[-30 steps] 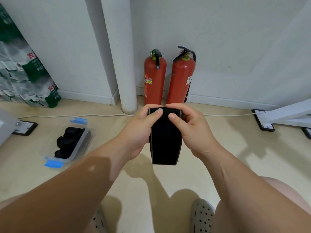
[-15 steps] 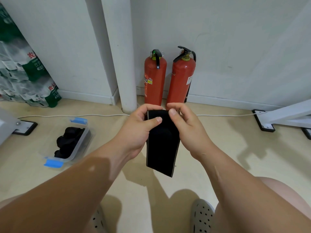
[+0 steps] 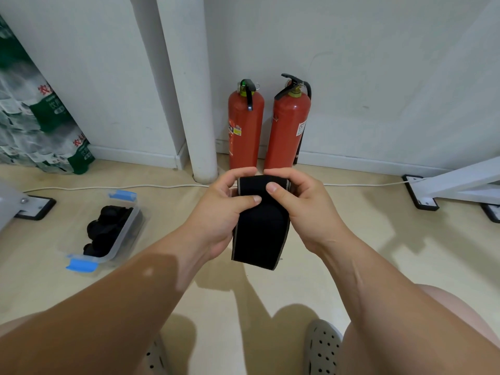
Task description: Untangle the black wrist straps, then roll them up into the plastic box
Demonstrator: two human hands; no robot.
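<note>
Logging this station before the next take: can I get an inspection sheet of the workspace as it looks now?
Surface: beige floor.
Job's things: black wrist strap, top rolled, tail hanging, held mid-air; open plastic box at left holds rolled straps.
Clutter: nothing seen.
Grips: left hand and right hand both pinch the strap's rolled top.
Cables: white cord along the floor near the wall.
Surroundings: two red fire extinguishers, white pipe, bottled-water packs, white frame leg.
</note>
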